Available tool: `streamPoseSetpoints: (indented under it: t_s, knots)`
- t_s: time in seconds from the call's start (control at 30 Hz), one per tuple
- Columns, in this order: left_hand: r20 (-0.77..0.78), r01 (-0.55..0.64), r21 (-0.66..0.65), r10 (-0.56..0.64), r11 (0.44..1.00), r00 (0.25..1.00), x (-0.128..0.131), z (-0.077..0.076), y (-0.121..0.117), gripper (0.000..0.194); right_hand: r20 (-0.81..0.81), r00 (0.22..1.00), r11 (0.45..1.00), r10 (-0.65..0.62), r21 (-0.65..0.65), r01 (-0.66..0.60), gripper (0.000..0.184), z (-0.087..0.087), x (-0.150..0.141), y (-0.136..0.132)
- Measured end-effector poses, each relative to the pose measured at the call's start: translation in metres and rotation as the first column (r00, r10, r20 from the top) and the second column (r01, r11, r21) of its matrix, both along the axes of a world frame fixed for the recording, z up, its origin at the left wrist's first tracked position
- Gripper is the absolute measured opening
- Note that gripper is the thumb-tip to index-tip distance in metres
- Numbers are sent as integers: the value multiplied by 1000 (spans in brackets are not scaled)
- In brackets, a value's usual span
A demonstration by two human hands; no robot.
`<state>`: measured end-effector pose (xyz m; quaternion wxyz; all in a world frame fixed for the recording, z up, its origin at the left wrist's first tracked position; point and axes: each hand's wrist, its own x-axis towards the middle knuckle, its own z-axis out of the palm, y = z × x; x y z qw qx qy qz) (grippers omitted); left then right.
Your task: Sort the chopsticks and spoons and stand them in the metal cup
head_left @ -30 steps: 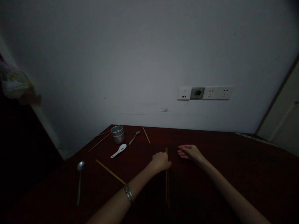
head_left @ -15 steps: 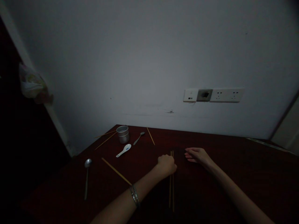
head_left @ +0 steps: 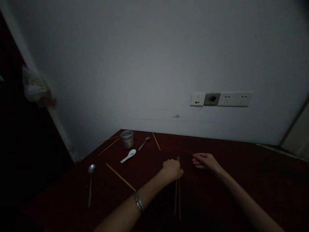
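Observation:
My left hand, with metal bangles at the wrist, is closed around a pair of wooden chopsticks. Their upper tips show just past my knuckles and their lower ends spread slightly toward me. To the right, my right hand rests on its side on the table, fingers loosely curved and holding nothing visible. Another chopstick lies to the left, its near end hidden behind my left forearm. Beyond it are a white ceramic soup spoon and a small metal spoon.
A metal cup stands at the table's back left corner, with two chopsticks beside it. One more chopstick lies near the wall. A long-handled metal spoon is at left on the dark red table. Sockets line the wall.
Both hands stay nearly in place, the left still gripping the chopsticks. The whole view has shifted very slightly.

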<state>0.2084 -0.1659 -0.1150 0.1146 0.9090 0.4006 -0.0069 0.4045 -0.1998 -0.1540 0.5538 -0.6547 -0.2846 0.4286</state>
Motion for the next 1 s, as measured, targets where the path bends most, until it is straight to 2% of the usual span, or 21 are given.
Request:
streamPoseSetpoints:
  t_s: [0.07, 0.17, 0.3, 0.4, 0.5, 0.57, 0.63, 0.7, 0.77, 0.83, 0.9, 1.0]
  knots:
    - [24, 32, -15, -32, 999, 999, -4, 14, -1, 42, -1, 1000, 1000, 11, 20, -11, 9, 1, 1, 2]
    - [85, 113, -114, -103, 987, 991, -15, 42, -3, 38, 5, 999, 998, 34, 50, -35, 9, 7, -2, 7]
    - [229, 221, -188, -176, 957, 957, -42, 79, -4, 42, 39, 996, 995, 79, 60, -81, 9, 20, -18, 24]
    - [274, 170, -165, -120, 972, 954, -75, 99, 5, 42, 83, 988, 987, 127, 91, -134, 10, 24, -35, 50]
    - [218, 76, -186, -34, 980, 975, -120, 109, 25, 41, 186, 972, 977, 144, 128, -169, 11, 23, -53, 86]
    - [159, 5, -197, 27, 980, 987, -154, 110, 42, 41, 308, 943, 972, 128, 150, -181, 12, 19, -64, 113]
    - [127, -66, -101, 79, 993, 989, -188, 107, 61, 41, 467, 880, 968, 88, 168, -186, 12, 16, -73, 139]
    - [76, -127, -41, 130, 991, 989, -220, 100, 77, 38, 637, 768, 968, 61, 150, -202, 12, 14, -82, 162]
    - [13, -179, -9, 179, 984, 984, -247, 90, 89, 32, 770, 633, 972, 81, 81, -223, 15, 13, -90, 182]
    - [-44, -213, 20, 214, 977, 976, -268, 79, 97, 23, 827, 548, 973, 125, 6, -231, 18, 11, -97, 197]
    - [-96, -214, 65, 220, 975, 971, -283, 67, 101, 16, 837, 525, 971, 154, -29, -238, 18, 8, -102, 208]
    - [-168, -126, 144, 150, 981, 974, -295, 49, 99, 16, 852, 495, 971, 171, -59, -234, 18, 0, -107, 220]
